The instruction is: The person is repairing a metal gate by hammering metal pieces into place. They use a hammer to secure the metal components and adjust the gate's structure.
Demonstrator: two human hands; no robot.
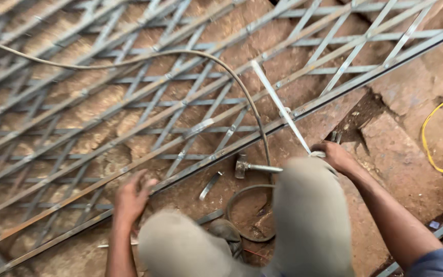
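Seen from above, looking down past two bent knees in pale trousers [308,215] onto red-brown dirt ground [401,164]. Right hand [337,156] closed round the near end of a long flat metal strip [278,105], fingers curled over it just beside the right knee; strip slanting up and away to the left, its far end lying across the grille. Left hand [132,197] low on the left, fingers loosely bent and a little apart, resting at the near edge bar of the metal grille [129,102]; whether gripping the bar or only touching it, cannot tell through the blur. Grille flat on the ground, a large frame of grey flat bars crossed into diamonds, filling the upper left and reaching toward the top right corner. Hammer [249,167] on the dirt between the hands, head to the left, shaft pointing right toward the knee, just below the grille's edge. Dark cable [129,60] trailing over the grille from the left, curving down past the hammer and looping by the feet. Short bent scrap of metal [209,185] near the hammer. Dark shoe [226,233] between the knees. Yellow hose [431,138] curved on the ground at the far right, well apart from the hands
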